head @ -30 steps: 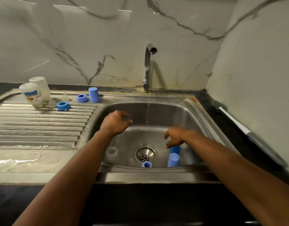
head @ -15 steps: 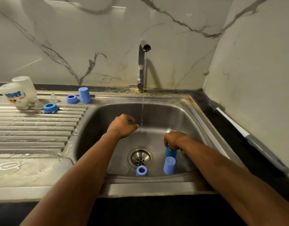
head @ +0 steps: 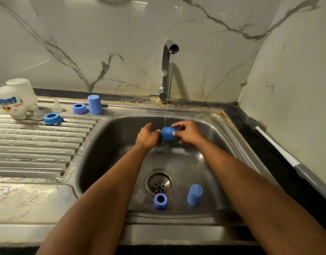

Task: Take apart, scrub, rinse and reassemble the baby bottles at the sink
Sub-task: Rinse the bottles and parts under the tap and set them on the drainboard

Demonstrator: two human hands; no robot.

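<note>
Both hands, left [head: 147, 135] and right [head: 188, 132], pinch a blue cap [head: 168, 133] under the tap's stream [head: 166, 115]. I judge rinsing half done; a ring [head: 160, 200] and cap [head: 194, 196] wait in the sink [head: 230, 137], reassembly untouched

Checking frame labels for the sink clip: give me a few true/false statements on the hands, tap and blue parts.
1. Both hands hold a blue cap under the stream. True: left hand, right hand.
2. The tap is off. False: water runs.
3. Two blue parts stand in the sink by the drain. True: ring, cap.
4. The brush lies in the basin. False: it lies on the right counter.
</note>
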